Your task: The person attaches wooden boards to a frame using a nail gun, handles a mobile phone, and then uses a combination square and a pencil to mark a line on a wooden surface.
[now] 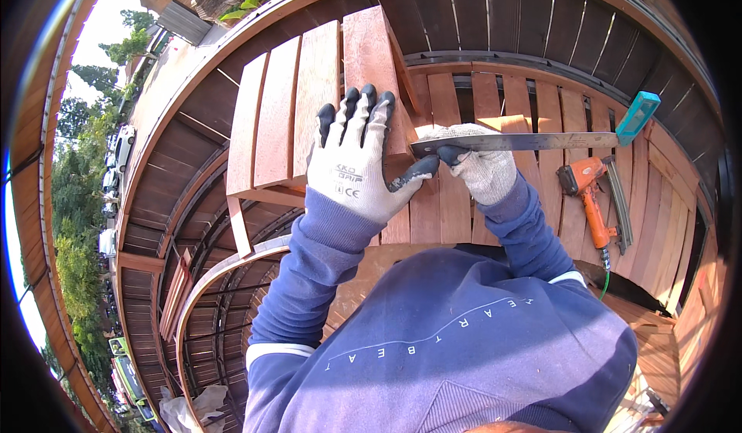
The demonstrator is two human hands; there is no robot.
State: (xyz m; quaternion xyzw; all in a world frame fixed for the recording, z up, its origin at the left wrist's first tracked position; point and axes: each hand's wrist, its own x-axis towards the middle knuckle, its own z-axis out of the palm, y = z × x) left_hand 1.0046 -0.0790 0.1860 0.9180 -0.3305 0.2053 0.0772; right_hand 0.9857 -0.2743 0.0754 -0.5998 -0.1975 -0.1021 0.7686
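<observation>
My left hand [355, 155], in a white glove with dark fingertips, lies flat with fingers spread on reddish wooden slats [315, 97] of a raised, box-like piece. Its thumb stretches right toward the tip of a long metal blade. My right hand [483, 166], gloved too, is closed around that end of the try square [556, 141], the thumb pressed on the near side. The blade runs to the right, ending in a teal handle set at an angle. Beside the blade tip is the edge of the slatted piece. The right fingers are partly hidden behind the blade.
An orange nail gun [591, 201] with a green hose lies on the slatted wooden surface [556, 224] at right. A curved dark plank wall [525, 16] bounds the far side. Loose wooden strips [176, 294] and a plastic sheet [197, 410] lie at left.
</observation>
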